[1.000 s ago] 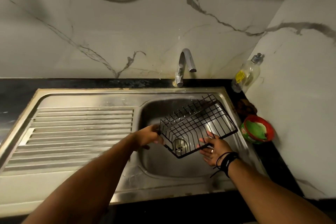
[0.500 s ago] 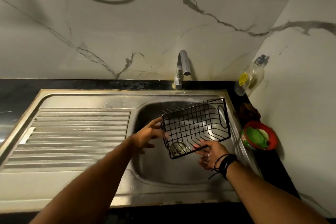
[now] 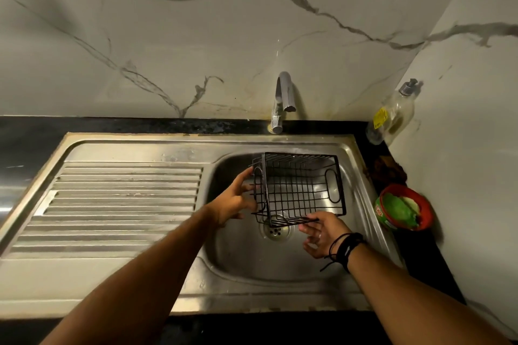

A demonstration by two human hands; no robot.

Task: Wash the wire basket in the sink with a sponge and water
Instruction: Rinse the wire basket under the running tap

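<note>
Two hands, one wire basket over the sink.
Left hand: straight fingers on its left end — right hand: relaxed fingers at its near edge.

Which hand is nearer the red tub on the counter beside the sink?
Right. The right hand touches the wire basket's near edge, on the red tub's side. The left hand is at the basket's left end, with the whole basket between it and the tub.
</note>
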